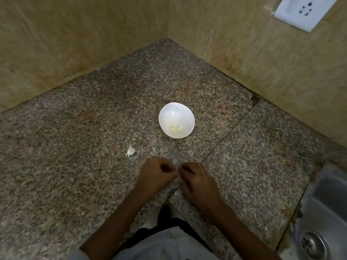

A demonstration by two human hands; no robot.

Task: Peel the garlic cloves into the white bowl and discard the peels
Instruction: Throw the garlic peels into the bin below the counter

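Note:
A white bowl [176, 120] stands on the granite counter and holds a few peeled garlic cloves [175, 129]. To its near left lies a piece of unpeeled garlic bulb [130, 151], with a small scrap of peel [153, 149] a little to the right. My left hand [156, 174] and my right hand [195, 178] are together just in front of these, fingertips pinched against each other. A small pale bit, apparently a garlic clove [178, 177], shows between the fingertips, mostly hidden.
The speckled granite counter [75, 128] fills a corner between two beige tiled walls. A steel sink [326, 212] with its drain [312, 244] sits at the right. A white wall socket [300, 10] is at the top right. The counter's front edge is just under my wrists.

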